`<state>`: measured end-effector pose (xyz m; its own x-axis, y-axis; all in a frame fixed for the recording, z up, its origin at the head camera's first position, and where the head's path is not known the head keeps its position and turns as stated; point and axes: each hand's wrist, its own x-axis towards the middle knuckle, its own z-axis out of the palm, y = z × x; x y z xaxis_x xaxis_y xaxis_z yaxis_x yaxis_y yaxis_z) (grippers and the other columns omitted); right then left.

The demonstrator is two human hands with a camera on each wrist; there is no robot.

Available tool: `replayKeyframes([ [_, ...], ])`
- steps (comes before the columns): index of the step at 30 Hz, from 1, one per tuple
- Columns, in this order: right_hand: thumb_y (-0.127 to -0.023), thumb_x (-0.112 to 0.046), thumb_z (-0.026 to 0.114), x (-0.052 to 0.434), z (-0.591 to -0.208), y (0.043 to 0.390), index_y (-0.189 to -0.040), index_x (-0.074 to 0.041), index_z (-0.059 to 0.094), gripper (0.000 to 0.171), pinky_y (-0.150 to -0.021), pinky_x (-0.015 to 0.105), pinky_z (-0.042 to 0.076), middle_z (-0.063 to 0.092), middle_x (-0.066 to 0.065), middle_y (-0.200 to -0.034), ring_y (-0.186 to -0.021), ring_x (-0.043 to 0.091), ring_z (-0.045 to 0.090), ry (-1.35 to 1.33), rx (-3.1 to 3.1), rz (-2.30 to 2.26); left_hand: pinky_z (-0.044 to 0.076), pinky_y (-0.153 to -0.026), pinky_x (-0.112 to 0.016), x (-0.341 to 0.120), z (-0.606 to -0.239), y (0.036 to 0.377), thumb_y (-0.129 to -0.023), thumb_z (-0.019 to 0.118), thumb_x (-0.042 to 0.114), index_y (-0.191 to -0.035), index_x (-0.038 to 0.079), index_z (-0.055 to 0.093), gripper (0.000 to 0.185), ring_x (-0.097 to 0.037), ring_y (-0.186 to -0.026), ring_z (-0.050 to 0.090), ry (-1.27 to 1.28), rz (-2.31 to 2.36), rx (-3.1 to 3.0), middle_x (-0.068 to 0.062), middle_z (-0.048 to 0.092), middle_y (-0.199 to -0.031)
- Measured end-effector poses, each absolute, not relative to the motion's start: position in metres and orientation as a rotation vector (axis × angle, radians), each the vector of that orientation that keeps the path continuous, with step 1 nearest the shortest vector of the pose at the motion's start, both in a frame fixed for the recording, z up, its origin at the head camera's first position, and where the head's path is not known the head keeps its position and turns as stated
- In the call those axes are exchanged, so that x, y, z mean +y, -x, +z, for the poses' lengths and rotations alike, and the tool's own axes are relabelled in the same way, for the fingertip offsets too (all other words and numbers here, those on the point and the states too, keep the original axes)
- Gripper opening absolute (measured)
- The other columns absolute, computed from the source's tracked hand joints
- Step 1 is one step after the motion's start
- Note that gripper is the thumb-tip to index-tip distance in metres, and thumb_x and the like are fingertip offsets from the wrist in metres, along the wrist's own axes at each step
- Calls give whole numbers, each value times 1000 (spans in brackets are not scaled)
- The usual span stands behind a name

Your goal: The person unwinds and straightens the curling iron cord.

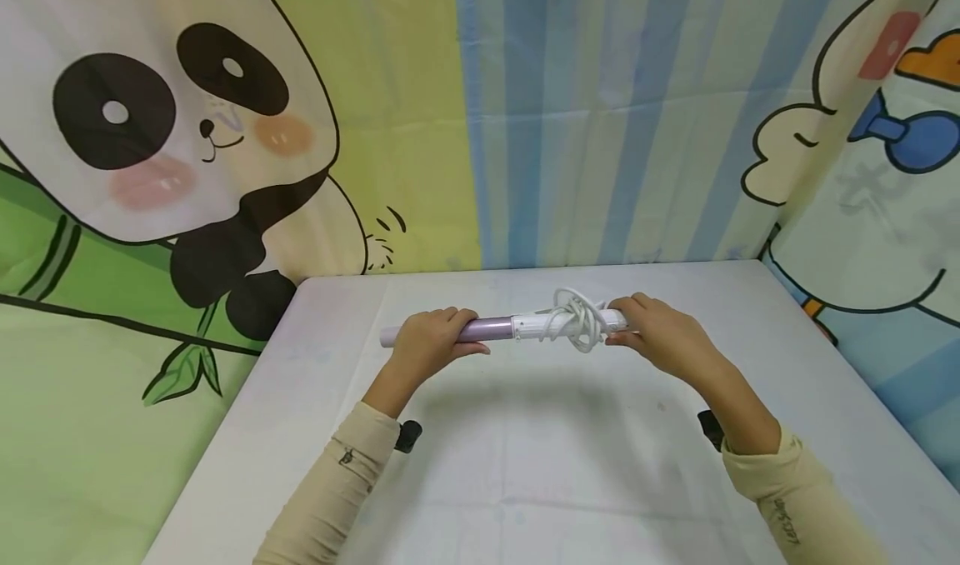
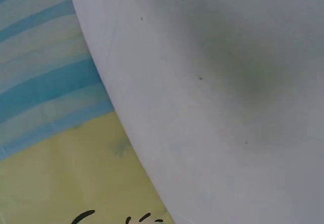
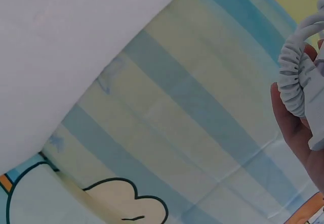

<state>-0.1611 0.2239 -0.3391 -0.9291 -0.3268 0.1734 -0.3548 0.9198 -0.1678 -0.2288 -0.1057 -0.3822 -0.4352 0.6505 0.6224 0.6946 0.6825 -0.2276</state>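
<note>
A long, slim hair straightener (image 1: 491,329), purple toward the left and white toward the right, is held level above the white table. Its white cord (image 1: 577,322) is looped in a loose bundle round the white part. My left hand (image 1: 429,344) grips the purple part, leaving a short tip out beyond it. At the other end, my right hand (image 1: 666,337) holds the white part, just beside the cord bundle. In the right wrist view, ribbed white cord (image 3: 291,77) and part of that hand show at the right edge. The left wrist view has neither hand nor straightener.
Under both arms spreads the white tabletop (image 1: 525,465), with soft shadows on it. A printed curtain (image 1: 585,115) with stripes and a panda hangs behind the far edge and along the sides. Dark wrist devices (image 1: 408,437) sit below both hands.
</note>
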Motion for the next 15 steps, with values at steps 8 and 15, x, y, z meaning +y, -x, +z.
replayKeyframes([
  [8,-81,-34,66,214,-316,150,-121,-9,51,50,-67,41,50,59,12,-108,-91,26,59,-482,-2892,302,43,-43,-28,-114,-357,223,-67,71,54,-82,15,60,44,-13,-46,55,965,-32,-2074,1,60,-61],
  [15,-80,-36,68,217,-300,144,-129,-9,47,60,-78,47,47,57,16,-117,-100,32,55,-415,-2904,461,43,-42,-28,-111,-343,216,-68,71,55,-81,14,59,44,-14,-45,55,956,-10,-2042,0,59,-59],
])
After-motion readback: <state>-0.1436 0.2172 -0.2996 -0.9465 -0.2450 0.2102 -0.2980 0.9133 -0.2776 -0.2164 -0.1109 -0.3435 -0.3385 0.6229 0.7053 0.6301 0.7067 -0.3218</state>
